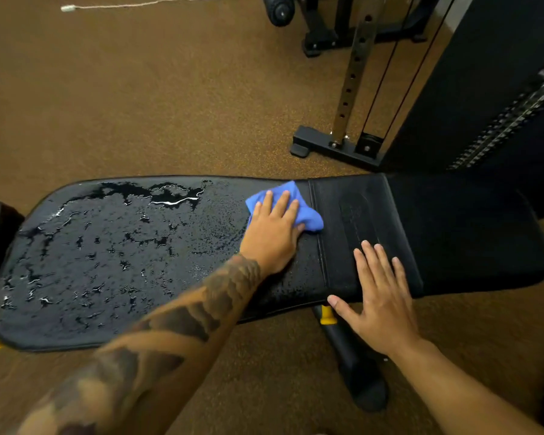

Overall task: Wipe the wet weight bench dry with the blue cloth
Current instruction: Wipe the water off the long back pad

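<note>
A black padded weight bench (453,221) runs left to right across the view. Its left pad is covered in water beads and puddles (107,246); the right part looks dry. A crumpled blue cloth (308,215) lies on the pad near the seam. My left hand (274,233) presses flat on the cloth, fingers spread over it. My right hand (380,302) rests flat and empty on the dry section near the bench's front edge, fingers apart.
Brown speckled floor surrounds the bench. A cable machine frame (336,142) and a dark weight stack (500,120) stand behind on the right. A bench leg with a yellow part (327,315) sticks out below. A white cord (69,7) lies at the far left.
</note>
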The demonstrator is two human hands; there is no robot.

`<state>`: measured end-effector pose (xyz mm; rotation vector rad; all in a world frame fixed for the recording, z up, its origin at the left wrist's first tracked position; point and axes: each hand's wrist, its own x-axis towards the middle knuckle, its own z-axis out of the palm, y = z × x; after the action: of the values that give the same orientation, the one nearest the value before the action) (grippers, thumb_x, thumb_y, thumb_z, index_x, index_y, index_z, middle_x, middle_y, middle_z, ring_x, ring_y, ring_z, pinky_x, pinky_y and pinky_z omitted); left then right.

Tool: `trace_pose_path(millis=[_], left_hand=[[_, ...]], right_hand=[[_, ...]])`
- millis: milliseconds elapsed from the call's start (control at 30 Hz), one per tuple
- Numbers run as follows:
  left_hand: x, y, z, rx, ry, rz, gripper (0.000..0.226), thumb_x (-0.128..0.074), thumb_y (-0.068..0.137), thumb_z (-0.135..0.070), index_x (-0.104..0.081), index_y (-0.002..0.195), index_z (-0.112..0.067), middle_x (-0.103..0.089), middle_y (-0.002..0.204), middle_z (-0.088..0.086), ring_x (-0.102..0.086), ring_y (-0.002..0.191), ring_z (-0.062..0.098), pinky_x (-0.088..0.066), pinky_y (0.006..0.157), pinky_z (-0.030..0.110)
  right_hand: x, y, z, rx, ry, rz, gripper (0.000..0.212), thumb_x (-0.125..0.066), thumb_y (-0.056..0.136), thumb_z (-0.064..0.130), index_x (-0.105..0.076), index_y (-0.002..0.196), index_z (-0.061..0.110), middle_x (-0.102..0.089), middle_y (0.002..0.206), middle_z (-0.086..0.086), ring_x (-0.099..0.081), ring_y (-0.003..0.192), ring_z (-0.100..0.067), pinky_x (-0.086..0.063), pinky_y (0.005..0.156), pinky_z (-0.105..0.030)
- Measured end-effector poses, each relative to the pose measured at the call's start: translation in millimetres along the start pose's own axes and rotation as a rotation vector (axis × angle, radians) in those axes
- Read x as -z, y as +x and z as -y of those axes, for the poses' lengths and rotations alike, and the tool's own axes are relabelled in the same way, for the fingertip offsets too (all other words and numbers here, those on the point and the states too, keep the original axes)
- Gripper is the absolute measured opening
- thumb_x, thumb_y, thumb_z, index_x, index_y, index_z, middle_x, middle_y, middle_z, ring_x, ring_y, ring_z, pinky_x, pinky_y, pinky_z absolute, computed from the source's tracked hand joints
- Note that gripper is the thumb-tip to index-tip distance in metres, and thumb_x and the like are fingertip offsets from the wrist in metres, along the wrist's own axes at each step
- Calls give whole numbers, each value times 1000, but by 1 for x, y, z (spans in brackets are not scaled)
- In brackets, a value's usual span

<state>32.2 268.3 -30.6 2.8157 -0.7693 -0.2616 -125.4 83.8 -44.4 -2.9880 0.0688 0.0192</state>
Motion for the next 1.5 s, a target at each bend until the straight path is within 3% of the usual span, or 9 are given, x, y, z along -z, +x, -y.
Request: trace_pose_path(millis=[67,167,367,567,800,967,1167,1333,1500], left_hand=[[9,35,15,30,36,16,56,-36,102,-40,-32,149,-11,-24,159,12,-15,145,40,-12,117,49],[22,51,57,137,42,-22,55,-36,102,-40,-34,147,-9,-27,157,16,-20,142,45,-14,117,50],[19,-29,90,293,4,-129,55,-35,102,-37,-38,145,-3,-31,153,24,-20,139,53,-14,117,55],[-10,-107,16,214,2,-149,57,-31,98,-42,-47,141,-7,-42,149,19,-32,136,50,-30,111,58],[-12,-70,-3,-35,23,-75,58,-35,92,-43,-56,132,-7,-51,142,17,-44,130,48,-41,102,58],[-2,-82,7,-42,-52,-15,71,-27,90,-47,-40,143,-1,-31,154,22,-24,143,44,-24,115,54],[-5,-89,9,-28,-64,-14,63,-35,96,-38,-36,144,2,-29,154,24,-23,143,44,-26,116,53],[16,-106,16,-4,-198,-86,72,-43,96,-42,-19,151,-1,-10,161,16,-2,150,31,-3,122,38],[29,-167,49,163,-286,-230,78,-32,92,-54,-18,153,-9,-5,163,1,6,149,14,-2,121,32]], right_hand=[[-1,0,0,0,-5,0,92,-34,84,72,-22,150,9,-13,159,-7,-5,147,-22,-9,118,-47],[0,-1,0,-1,-1,2,92,-33,84,73,-21,150,9,-12,159,-7,-4,147,-21,-8,118,-47],[3,-1,2,-4,19,16,92,-30,84,73,-21,150,10,-11,160,-7,-3,147,-21,-11,118,-49],[4,-1,1,-6,6,38,93,-27,84,75,-19,151,11,-9,160,-5,-1,147,-20,-10,118,-48],[3,-1,1,-18,-21,51,93,-22,83,76,-17,151,13,-9,160,-5,-2,147,-20,-9,118,-47],[5,-1,3,-25,-33,72,94,-19,82,77,-16,151,13,-10,160,-5,-3,147,-21,-11,118,-48],[16,2,11,-4,33,60,96,-23,80,77,-19,150,13,-10,160,-5,-3,147,-21,-9,118,-48],[31,32,64,225,182,-29,82,-40,84,60,-26,148,11,-23,157,-6,-14,146,-20,-13,118,-46],[23,62,110,368,177,49,78,-40,84,55,-24,149,14,-25,156,-5,-16,146,-20,-13,118,-43]])
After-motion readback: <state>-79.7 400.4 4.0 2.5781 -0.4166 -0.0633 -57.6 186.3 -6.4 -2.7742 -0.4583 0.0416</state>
